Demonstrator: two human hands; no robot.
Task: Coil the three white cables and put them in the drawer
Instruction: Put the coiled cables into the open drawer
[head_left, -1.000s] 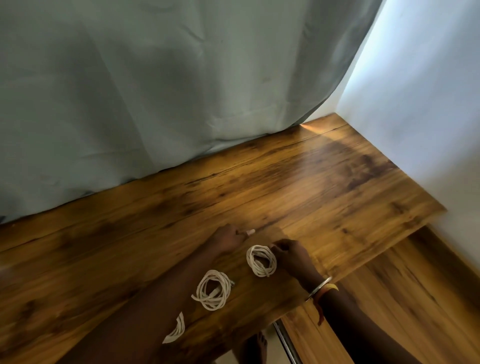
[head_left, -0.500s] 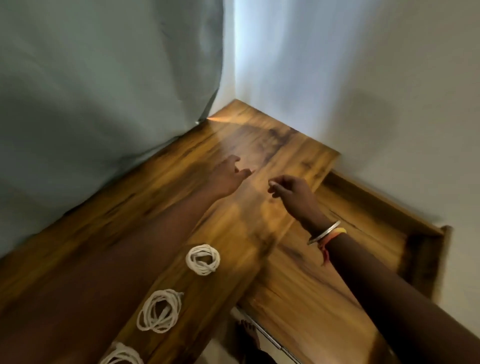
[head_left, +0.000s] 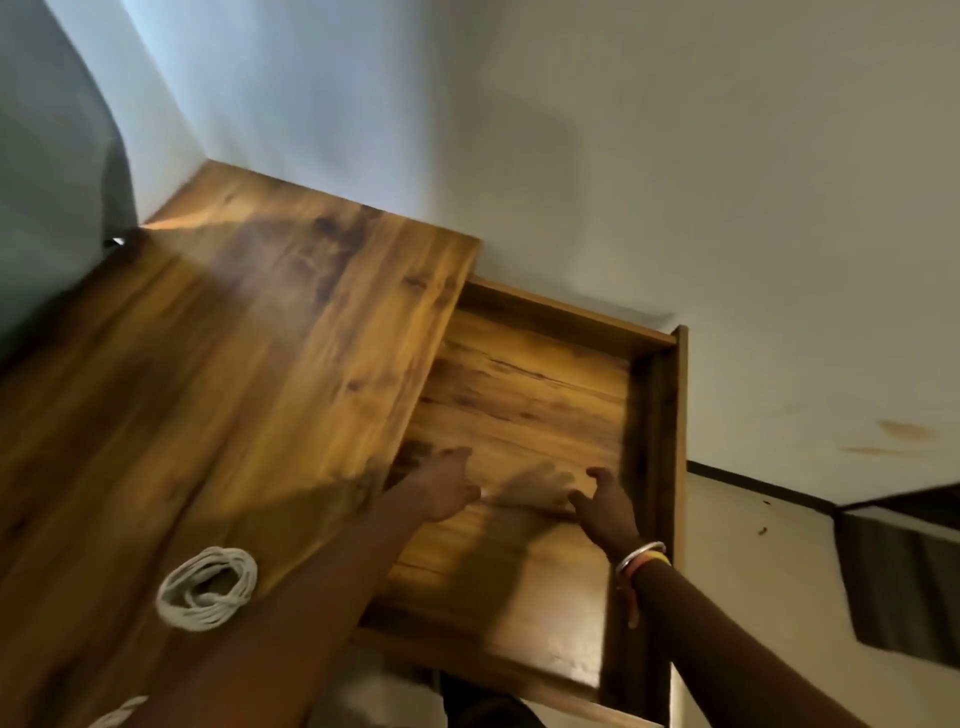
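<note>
One coiled white cable (head_left: 209, 593) lies on the wooden desk top (head_left: 218, 395) near its front edge. Part of a second white coil (head_left: 118, 715) peeks out at the bottom left, mostly hidden by my left arm. The wooden drawer (head_left: 652, 415) stands pulled out to the right of the desk top, and no cable shows on its visible floor. My left hand (head_left: 445, 488) and my right hand (head_left: 605, 506) both hover over the drawer floor with relaxed fingers, holding nothing. Bangles sit on my right wrist.
A white wall (head_left: 571, 156) rises right behind the desk and drawer. A grey curtain (head_left: 47, 171) hangs at the far left. A dark object (head_left: 904, 577) stands on the floor at the right.
The view has swung right and the open drawer has come fully into sight. Both hands left the coils on the desk and moved over the drawer.
</note>
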